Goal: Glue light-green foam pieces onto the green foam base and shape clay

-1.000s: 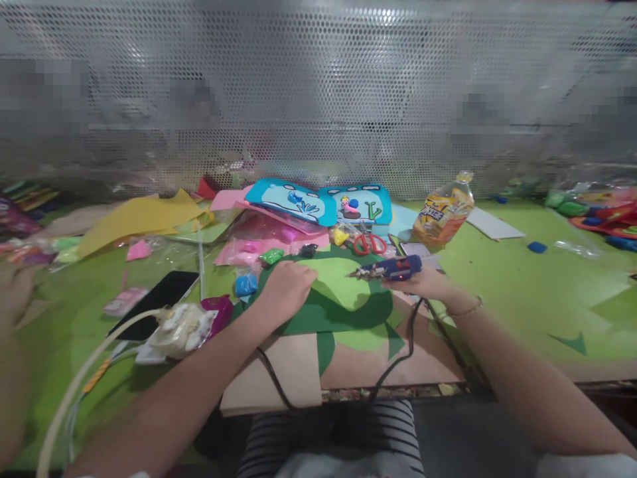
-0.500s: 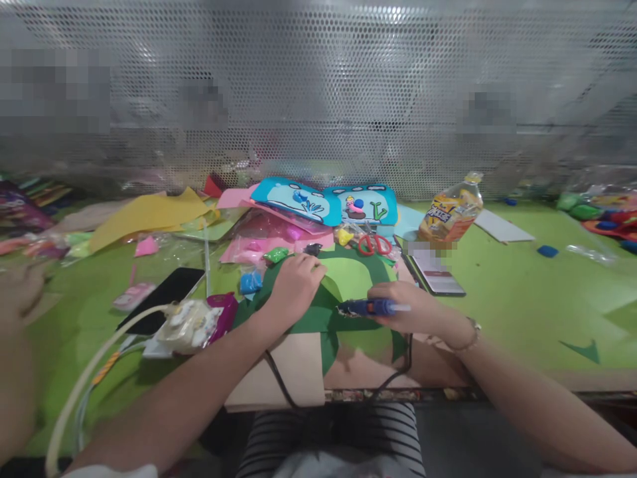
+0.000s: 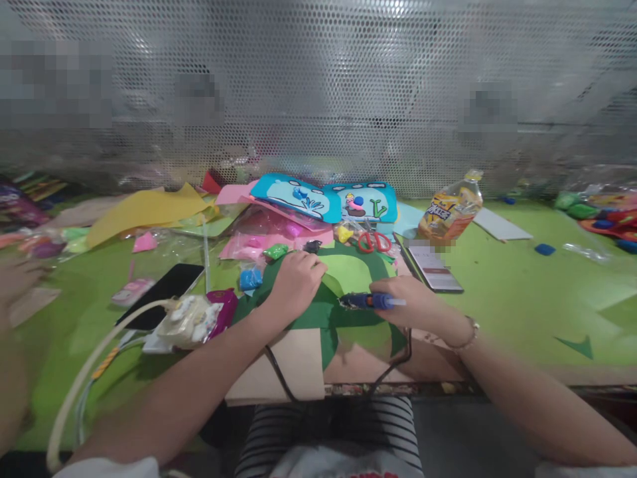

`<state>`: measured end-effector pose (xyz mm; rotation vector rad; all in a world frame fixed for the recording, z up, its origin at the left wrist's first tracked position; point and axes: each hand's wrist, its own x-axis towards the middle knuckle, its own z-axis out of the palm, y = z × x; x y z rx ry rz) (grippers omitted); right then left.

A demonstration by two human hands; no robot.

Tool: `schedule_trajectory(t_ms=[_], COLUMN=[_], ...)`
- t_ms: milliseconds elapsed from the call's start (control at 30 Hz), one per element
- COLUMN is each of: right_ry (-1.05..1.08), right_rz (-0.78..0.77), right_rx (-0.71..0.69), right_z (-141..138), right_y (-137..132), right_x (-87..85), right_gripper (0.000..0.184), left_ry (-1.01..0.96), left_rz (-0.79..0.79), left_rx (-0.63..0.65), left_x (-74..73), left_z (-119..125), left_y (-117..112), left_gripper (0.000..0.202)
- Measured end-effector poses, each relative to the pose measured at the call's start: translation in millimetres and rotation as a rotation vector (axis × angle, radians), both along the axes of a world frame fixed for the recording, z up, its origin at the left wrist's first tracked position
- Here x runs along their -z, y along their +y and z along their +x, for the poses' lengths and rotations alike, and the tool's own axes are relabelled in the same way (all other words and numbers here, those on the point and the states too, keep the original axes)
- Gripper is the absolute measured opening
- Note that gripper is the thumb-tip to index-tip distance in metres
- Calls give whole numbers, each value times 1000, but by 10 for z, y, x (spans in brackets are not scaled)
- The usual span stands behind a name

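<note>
Blue glue gun (image 3: 365,301) in R hand (image 3: 414,304); L hand (image 3: 297,279) on grn paper (image 3: 317,314).

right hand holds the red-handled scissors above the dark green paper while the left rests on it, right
Wrong tool: the head view shows the right hand holding a blue glue gun above the dark green paper, with the left hand resting on it.

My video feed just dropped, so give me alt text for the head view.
A person's right hand holds a blue glue gun above dark green paper, and the left hand rests on the paper. Behind them lie red-handled scissors and blue picture sheets; a dark phone and a power strip lie to the left, a lit phone to the right.
</note>
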<state>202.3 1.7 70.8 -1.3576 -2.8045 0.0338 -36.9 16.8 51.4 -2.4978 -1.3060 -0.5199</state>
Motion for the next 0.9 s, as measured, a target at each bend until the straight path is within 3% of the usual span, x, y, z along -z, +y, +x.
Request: schedule_trajectory(t_ms=[267, 633, 900], right_ry=[26, 33, 85], right_rz=[-26, -103, -211], right_rx=[90, -198, -262], right_z=[-131, -41, 180], right_y=[-24, 29, 125], right_x=[171, 54, -26], right_gripper=[8, 7, 7], left_ry=[-17, -25, 25], left_rz=[23, -5, 9], left_rx=[-34, -63, -108], left_x=[5, 5, -15], left_z=[15, -3, -12], left_y=[-18, 6, -19], left_gripper=[17, 19, 17])
